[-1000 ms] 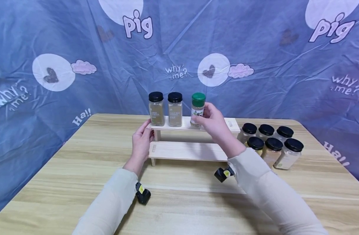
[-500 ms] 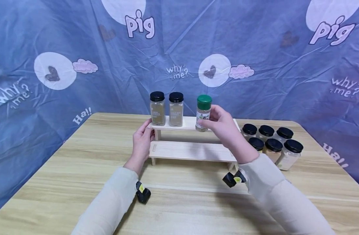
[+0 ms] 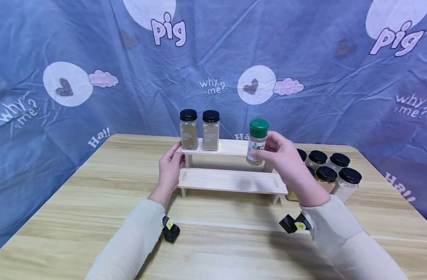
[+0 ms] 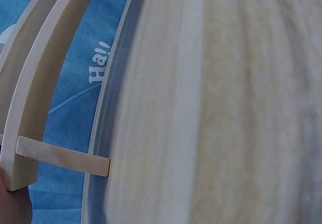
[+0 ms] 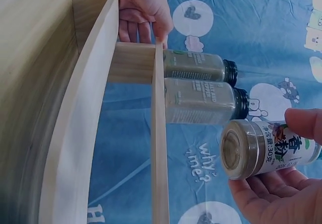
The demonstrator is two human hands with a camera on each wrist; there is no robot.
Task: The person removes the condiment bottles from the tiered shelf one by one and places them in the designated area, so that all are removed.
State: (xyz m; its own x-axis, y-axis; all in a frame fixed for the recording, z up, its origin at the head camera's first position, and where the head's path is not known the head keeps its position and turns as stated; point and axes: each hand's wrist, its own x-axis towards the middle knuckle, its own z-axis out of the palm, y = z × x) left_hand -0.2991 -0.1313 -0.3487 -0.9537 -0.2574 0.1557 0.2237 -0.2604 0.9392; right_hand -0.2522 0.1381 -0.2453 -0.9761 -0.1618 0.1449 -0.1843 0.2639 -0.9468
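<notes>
My right hand (image 3: 284,157) holds a small round spice jar (image 3: 257,144) with a green cap and a printed label, thumb in front and fingers behind. In the right wrist view the jar's bare base (image 5: 234,151) shows, apart from the upper shelf. A two-tier wooden rack (image 3: 230,181) stands on the table. My left hand (image 3: 169,167) grips the left end of its upper shelf, thumb at the edge. Two square spice jars with black lids, a brownish one (image 3: 189,134) and a paler one (image 3: 211,134), stand upright side by side on the upper shelf, near that hand.
Several more black-lidded jars (image 3: 349,177) stand in two rows on the table (image 3: 220,241) right of the rack, partly hidden by my right hand and forearm. A blue printed cloth (image 3: 140,97) hangs behind the table.
My right hand has lifted the green-capped jar off the upper shelf and brought it right and toward me. The left hand keeps its hold on the rack; the two black-lidded jars stay put.
</notes>
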